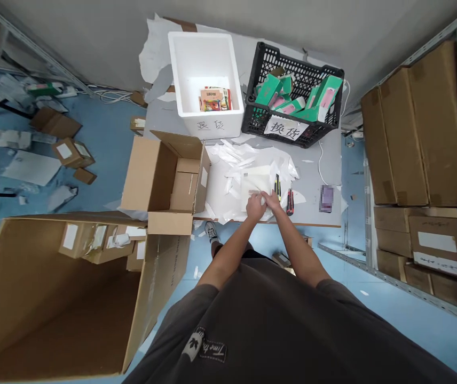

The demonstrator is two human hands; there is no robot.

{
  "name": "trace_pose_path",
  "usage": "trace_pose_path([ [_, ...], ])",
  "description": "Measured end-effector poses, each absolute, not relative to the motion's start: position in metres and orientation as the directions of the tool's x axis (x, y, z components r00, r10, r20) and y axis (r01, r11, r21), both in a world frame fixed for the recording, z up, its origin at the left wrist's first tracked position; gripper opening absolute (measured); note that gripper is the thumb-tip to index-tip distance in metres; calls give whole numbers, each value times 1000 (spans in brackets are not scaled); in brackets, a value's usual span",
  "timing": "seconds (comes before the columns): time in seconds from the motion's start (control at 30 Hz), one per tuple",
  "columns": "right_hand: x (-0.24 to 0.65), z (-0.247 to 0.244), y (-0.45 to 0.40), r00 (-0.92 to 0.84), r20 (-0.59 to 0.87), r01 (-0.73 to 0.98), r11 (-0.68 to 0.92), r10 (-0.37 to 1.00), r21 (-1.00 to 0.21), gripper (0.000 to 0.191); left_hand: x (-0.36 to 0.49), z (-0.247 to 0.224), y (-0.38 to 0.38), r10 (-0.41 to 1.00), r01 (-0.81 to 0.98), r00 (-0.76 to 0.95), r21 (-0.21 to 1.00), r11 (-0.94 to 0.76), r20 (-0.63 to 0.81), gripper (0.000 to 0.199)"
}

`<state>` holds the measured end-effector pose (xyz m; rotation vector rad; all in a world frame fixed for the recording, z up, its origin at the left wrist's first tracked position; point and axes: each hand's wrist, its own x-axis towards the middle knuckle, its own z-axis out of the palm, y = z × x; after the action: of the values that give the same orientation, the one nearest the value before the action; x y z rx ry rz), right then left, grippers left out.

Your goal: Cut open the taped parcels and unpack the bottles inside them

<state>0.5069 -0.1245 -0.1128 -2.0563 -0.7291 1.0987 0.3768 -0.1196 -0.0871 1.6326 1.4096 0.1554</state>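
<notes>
Your left hand (255, 207) and right hand (272, 200) meet with fingers bent, their grip too small to tell, at the near end of the white sheet (254, 184), which stretches beyond them from near the table's (330, 168) front edge, left of the red cutter (290, 202).

Right of my right hand (272, 199), two cutters (290, 204) lie in the way; past them, bare counter (308, 213) lets me through. Leftward an open carton (162, 181) blocks me, and ahead stand a white bin (233, 124) and black crate (255, 118).
</notes>
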Motion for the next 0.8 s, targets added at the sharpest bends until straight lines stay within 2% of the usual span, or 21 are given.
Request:
trace_pose_path([
  [0.1, 511, -114, -131, 667, -439, 281, -749, 602, -600, 19, 378, -95, -115, 802, 646, 320, 735, 205, -505, 32],
  [0.17, 514, -113, -140, 710, -395, 326, -770, 582, -549, 9, 378, -102, -109, 772, 608, 329, 747, 268, -544, 24],
  [0.23, 518, -110, -147, 727, -365, 358, -774, 582, -522, 8, 375, -107, -104, 761, 572, 339, 763, 300, -553, 20],
  [0.33, 518, -104, -149, 735, -322, 389, -760, 597, -521, 14, 366, -109, -100, 777, 499, 341, 802, 327, -529, 19],
  [0.47, 507, -101, -132, 634, -273, 458, -635, 724, -622, 17, 344, -102, -103, 839, 343, 273, 863, 372, -470, 25],
  [0.53, 502, -102, -126, 644, -294, 452, -662, 706, -598, 17, 332, -98, -106, 844, 303, 261, 870, 389, -468, 28],
  [0.7, 507, -109, -136, 789, -437, 261, -880, 432, -397, 36, 307, -97, -120, 764, 461, 277, 778, 426, -583, 25],
  [0.8, 513, -109, -143, 785, -445, 268, -883, 432, -384, 21, 299, -99, -130, 750, 499, 225, 735, 460, -622, 25],
])
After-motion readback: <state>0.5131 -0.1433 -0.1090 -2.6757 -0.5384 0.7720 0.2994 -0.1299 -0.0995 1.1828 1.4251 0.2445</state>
